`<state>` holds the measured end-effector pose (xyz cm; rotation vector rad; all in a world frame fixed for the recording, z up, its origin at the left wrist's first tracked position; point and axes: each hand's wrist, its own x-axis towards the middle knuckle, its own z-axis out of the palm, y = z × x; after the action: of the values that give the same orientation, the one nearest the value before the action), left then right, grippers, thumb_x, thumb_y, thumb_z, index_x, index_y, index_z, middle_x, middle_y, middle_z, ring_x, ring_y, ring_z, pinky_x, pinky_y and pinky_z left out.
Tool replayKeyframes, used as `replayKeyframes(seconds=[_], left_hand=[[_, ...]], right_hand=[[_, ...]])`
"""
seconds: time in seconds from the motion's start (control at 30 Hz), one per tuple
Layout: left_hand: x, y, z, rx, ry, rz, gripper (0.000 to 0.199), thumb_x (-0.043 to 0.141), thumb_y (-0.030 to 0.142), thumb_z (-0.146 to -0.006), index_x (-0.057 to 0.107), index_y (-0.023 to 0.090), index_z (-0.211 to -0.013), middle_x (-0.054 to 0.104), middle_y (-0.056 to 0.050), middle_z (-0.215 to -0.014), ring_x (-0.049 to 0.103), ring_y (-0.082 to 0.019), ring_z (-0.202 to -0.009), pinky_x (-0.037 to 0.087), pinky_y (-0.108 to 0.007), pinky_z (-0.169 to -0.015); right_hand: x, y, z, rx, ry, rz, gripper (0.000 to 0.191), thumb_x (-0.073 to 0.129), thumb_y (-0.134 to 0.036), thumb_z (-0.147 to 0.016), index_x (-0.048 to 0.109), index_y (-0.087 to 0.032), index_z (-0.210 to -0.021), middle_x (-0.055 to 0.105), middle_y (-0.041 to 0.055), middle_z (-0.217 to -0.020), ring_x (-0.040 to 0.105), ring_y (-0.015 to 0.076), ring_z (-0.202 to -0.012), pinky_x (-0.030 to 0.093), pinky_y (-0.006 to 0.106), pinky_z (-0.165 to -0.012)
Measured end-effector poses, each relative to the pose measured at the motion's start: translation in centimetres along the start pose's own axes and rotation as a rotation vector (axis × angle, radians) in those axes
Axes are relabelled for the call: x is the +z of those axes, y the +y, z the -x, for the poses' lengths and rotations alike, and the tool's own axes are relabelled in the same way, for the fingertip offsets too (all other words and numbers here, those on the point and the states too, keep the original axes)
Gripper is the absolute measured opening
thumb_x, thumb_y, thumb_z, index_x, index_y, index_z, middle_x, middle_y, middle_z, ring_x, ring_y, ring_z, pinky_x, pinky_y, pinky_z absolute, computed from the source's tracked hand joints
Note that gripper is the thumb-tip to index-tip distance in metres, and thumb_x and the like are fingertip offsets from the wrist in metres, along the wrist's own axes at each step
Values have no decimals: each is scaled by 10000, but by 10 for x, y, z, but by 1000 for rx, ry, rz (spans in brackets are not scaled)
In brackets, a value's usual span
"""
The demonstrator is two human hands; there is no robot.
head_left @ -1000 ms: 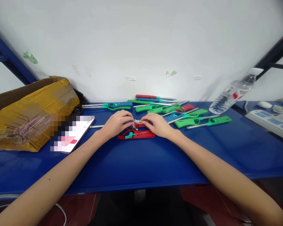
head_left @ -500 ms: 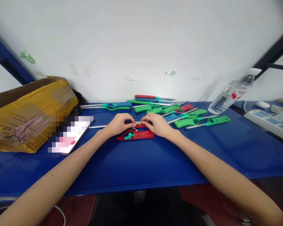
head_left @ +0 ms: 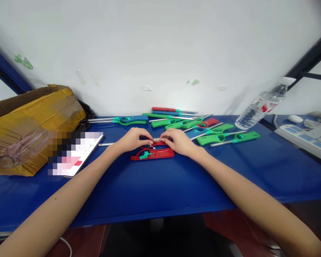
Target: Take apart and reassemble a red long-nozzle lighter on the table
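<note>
My left hand (head_left: 134, 138) and my right hand (head_left: 178, 141) meet at the middle of the table. Their fingertips pinch opposite ends of a small shiny lighter insert (head_left: 157, 139); its fine detail is too small to make out. Just below the fingers is a red lighter part (head_left: 157, 143), partly covered by my hands. Nearer to me lies an opened red lighter half-shell (head_left: 163, 154) with a teal trigger (head_left: 144, 155) in it. A silver lighter tube (head_left: 105, 144) sticks out to the left from behind my left hand.
Several green, blue and red stick lighters (head_left: 215, 138) lie behind and to the right. On the left are a taped cardboard box (head_left: 34, 125) and a bright-screened tablet (head_left: 89, 148). A tilted water bottle (head_left: 264, 105) and a white power strip (head_left: 305, 137) are on the right.
The view has shifted slightly, so the table items sit a little further left. Both hands keep their pinch on the insert with almost no movement.
</note>
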<state>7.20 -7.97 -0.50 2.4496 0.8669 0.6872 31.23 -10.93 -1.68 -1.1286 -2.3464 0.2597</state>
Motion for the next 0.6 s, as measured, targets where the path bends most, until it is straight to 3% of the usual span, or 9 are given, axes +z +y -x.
replayKeyframes(seconds=[0.23, 0.6], left_hand=[[1, 1, 5, -9, 39, -59, 208, 569, 303, -907, 748, 199, -919, 754, -41, -948, 691, -186, -859, 529, -288, -777], [12, -2, 5, 144, 115, -236, 118, 605, 247, -903, 709, 205, -938, 686, -50, -1000, 646, -186, -911, 497, -305, -821]], right_hand=[[-2, -1, 0, -22, -28, 22, 212, 529, -167, -946, 734, -147, -996, 698, 104, -947, 636, 202, -868, 490, 319, -805], [-1, -1, -1, -6, -9, 40, 188, 531, -187, -951, 714, -156, -977, 683, 86, -924, 615, 186, -827, 471, 303, -777]])
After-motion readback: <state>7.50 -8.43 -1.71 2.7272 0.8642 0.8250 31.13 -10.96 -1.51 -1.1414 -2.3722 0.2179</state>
